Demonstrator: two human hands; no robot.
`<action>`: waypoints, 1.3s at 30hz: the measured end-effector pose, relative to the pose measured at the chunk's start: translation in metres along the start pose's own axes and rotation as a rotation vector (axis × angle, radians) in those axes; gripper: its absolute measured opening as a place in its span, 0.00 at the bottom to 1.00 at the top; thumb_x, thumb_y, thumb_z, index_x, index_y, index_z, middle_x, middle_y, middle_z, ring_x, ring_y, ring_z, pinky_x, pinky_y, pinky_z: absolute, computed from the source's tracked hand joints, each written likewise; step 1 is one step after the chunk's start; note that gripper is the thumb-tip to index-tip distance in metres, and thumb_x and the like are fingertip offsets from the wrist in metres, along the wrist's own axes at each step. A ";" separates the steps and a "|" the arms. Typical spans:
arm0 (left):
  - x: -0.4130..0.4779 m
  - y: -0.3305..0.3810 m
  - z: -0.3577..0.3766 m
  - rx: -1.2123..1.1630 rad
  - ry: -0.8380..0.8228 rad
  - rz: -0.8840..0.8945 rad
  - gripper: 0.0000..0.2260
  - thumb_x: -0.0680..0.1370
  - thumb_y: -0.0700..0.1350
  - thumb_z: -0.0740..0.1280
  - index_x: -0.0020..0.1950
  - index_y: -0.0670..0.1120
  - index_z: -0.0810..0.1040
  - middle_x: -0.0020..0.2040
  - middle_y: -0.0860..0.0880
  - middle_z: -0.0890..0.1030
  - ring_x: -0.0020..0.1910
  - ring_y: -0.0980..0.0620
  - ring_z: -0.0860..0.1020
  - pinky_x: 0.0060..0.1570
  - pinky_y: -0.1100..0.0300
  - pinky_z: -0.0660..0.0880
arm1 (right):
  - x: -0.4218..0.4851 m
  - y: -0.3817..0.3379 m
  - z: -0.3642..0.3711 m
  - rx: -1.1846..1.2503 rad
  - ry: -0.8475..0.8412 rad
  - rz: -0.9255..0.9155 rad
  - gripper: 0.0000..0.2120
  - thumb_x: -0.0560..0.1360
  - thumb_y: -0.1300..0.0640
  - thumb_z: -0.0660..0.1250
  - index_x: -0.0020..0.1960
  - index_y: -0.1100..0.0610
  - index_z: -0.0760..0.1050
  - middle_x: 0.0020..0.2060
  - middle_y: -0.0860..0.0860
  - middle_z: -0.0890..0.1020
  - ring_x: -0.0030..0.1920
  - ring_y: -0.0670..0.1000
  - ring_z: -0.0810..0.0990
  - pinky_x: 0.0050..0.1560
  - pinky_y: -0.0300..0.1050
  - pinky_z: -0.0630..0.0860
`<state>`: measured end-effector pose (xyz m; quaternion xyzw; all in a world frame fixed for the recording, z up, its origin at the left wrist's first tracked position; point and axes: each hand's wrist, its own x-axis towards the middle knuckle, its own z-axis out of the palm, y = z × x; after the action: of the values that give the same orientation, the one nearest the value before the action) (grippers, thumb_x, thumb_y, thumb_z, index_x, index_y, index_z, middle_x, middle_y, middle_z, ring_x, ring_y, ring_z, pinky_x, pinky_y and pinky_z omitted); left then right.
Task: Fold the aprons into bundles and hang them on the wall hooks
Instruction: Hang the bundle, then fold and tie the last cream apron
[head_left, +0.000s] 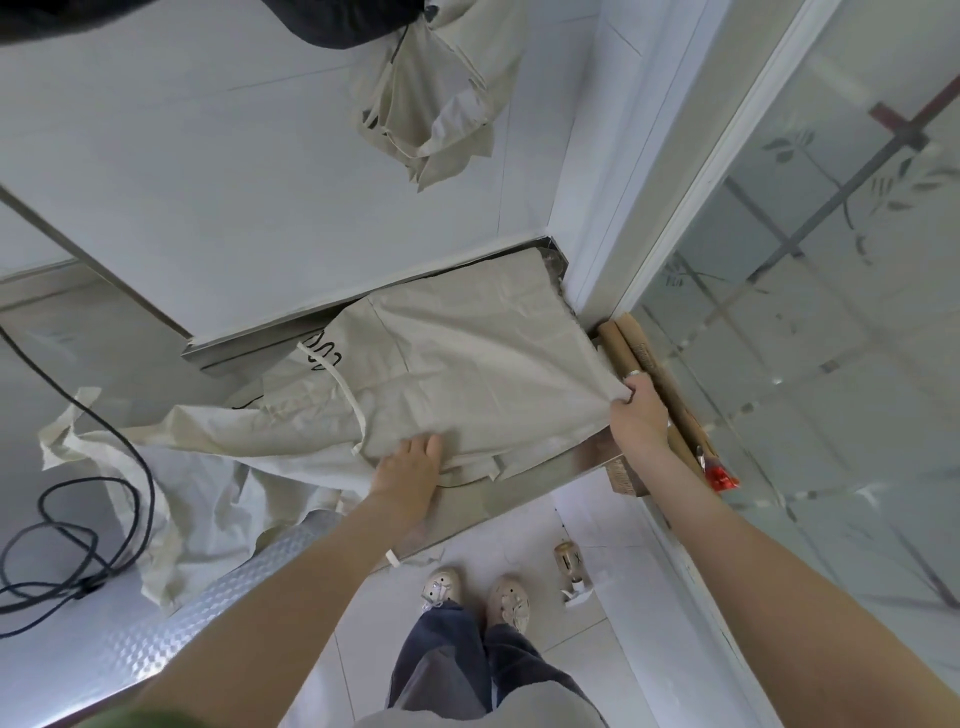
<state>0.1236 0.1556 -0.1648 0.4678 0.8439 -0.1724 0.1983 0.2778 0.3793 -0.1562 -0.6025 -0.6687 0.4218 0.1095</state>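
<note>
Head view: a person stands at a stainless steel counter set into the corner of a white-tiled room, a frosted glass door with a leaf pattern running along its right side and pale floor tiles below. A beige apron lies spread and partly folded over the right end of the counter, its far edge against the back wall, a strap trailing across it. The left hand rests palm down on the apron's near fold by the counter's front edge, fingers close together on top of the cloth. The right hand pinches the apron's right corner at the counter's right edge, fingers curled round the fabric and drawing it taut. A second apron, crumpled, spills over the counter's left part, beside a looped black cable. Above, a bundled apron hangs on the wall, just below a dark garment; the hook itself is hidden. Two cardboard tubes lie along the door sill just beside the right hand, with a red packet at their near end. On the floor, a small spray bottle lies near the person's light shoes
</note>
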 end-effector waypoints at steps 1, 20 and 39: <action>-0.003 -0.005 0.002 0.001 -0.010 -0.011 0.22 0.76 0.34 0.63 0.67 0.42 0.60 0.66 0.44 0.67 0.65 0.46 0.68 0.56 0.55 0.72 | 0.000 0.000 -0.003 -0.006 0.006 -0.012 0.14 0.78 0.67 0.53 0.59 0.57 0.68 0.46 0.55 0.74 0.34 0.48 0.69 0.29 0.42 0.63; -0.041 -0.108 -0.010 -0.519 0.301 -0.196 0.11 0.83 0.45 0.54 0.55 0.42 0.73 0.52 0.46 0.74 0.53 0.44 0.75 0.50 0.52 0.73 | -0.078 -0.089 0.102 -0.675 -0.437 -0.714 0.27 0.75 0.58 0.63 0.72 0.56 0.61 0.70 0.54 0.64 0.70 0.56 0.61 0.68 0.50 0.59; -0.175 -0.401 0.130 -0.433 -0.142 -0.796 0.30 0.74 0.65 0.57 0.67 0.45 0.70 0.66 0.41 0.72 0.65 0.40 0.70 0.61 0.49 0.71 | -0.257 -0.196 0.345 -0.750 -0.524 -1.016 0.25 0.75 0.62 0.60 0.71 0.56 0.61 0.70 0.51 0.63 0.72 0.53 0.60 0.70 0.47 0.56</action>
<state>-0.1136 -0.2342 -0.1474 0.0421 0.9588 -0.0866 0.2674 -0.0231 0.0154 -0.1406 -0.0890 -0.9739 0.1894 -0.0876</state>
